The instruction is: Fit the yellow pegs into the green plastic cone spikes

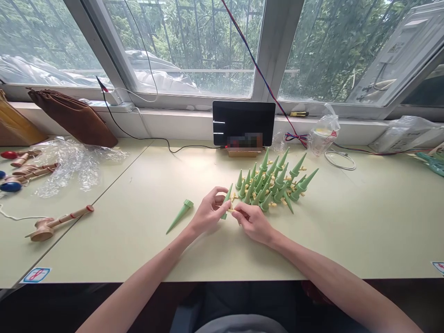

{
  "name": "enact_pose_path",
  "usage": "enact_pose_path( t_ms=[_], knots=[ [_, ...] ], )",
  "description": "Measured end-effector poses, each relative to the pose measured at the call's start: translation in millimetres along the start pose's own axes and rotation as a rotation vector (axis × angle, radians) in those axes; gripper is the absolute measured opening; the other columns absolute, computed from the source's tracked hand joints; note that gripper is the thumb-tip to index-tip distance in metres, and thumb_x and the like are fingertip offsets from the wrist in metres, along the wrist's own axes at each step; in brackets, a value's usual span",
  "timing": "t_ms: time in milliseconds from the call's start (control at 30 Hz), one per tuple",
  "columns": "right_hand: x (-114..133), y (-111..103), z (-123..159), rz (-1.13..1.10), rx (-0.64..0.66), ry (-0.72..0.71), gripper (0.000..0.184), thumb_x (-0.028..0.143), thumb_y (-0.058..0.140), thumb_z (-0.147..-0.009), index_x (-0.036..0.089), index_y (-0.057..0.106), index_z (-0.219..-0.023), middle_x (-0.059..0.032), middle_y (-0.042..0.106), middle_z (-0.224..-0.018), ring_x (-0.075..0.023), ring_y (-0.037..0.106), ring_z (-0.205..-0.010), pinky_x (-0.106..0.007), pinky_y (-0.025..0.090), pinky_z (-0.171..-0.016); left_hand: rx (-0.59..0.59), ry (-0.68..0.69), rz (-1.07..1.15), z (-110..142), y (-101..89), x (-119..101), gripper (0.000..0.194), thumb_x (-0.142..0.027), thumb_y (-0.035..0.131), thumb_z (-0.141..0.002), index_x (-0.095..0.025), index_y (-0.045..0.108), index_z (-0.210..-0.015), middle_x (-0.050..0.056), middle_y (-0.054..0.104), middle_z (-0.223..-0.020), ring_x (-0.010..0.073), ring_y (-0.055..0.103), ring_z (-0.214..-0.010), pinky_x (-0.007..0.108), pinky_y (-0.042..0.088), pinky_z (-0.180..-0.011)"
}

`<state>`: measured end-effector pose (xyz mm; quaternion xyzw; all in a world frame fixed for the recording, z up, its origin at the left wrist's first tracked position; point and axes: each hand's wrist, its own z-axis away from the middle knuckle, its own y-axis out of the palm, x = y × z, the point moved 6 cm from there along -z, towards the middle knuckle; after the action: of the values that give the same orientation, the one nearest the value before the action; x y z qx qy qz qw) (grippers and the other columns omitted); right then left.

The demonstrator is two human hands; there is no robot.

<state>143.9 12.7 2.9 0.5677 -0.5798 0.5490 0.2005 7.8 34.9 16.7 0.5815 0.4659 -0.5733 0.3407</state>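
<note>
Near the middle of the table, my left hand (209, 209) is closed around a green plant watering spike (228, 194), its point up. My right hand (254, 223) pinches a small pale-yellow valve (231, 211) at the side of that spike; fingers hide part of the joint. Just beyond my right hand stands a dense group of similar green spikes (266, 185) with yellow valves, mostly points up, a few tilted. To the left of my left hand, one separate green spike (180, 215) lies flat, its ribbed cap away from me.
A black tablet (243, 122) leans on a wooden stand at the back. Wooden kendama toys (43, 230) and crumpled clear plastic (74, 166) occupy the left side. At the back right are a bagged cup (321, 138) and a coiled white cable (340, 161). Windows rise behind the table.
</note>
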Motion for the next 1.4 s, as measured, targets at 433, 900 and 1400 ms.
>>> enact_pose_path(
  t_ms=[433,900,1400],
  knots=[
    [-2.1,-0.9,0.8,-0.032,-0.038,0.033,0.019,0.039,0.056,-0.093,0.020,0.055,-0.092,0.0023,0.053,-0.069,-0.0096,0.036,-0.049,-0.025,0.029,-0.048,-0.048,0.004,0.015,-0.6,-2.4,0.8,0.030,-0.037,0.061,-0.088,-0.019,0.051,-0.109,-0.006,0.048,-0.063,0.0079,0.045,-0.053,0.019,0.035,-0.049],
    [-5.1,0.6,1.9,-0.035,-0.011,0.017,0.019,0.036,0.051,-0.096,0.020,0.054,-0.086,0.0030,0.047,-0.065,-0.0107,0.036,-0.052,-0.025,0.031,-0.051,-0.020,0.000,0.023,-0.3,-1.1,0.9,0.031,-0.038,0.062,-0.088,-0.020,0.050,-0.110,-0.007,0.048,-0.064,0.0080,0.044,-0.054,0.020,0.035,-0.050],
    [-7.4,1.7,0.6,-0.079,-0.022,0.019,0.018,0.035,0.053,-0.095,0.019,0.056,-0.087,0.0028,0.049,-0.066,-0.0096,0.036,-0.052,-0.025,0.029,-0.050,-0.025,0.034,-0.032,-0.6,-1.9,-1.1,0.028,-0.037,0.059,-0.090,-0.020,0.049,-0.110,-0.007,0.044,-0.066,0.0079,0.042,-0.056,0.019,0.036,-0.050]
  ],
)
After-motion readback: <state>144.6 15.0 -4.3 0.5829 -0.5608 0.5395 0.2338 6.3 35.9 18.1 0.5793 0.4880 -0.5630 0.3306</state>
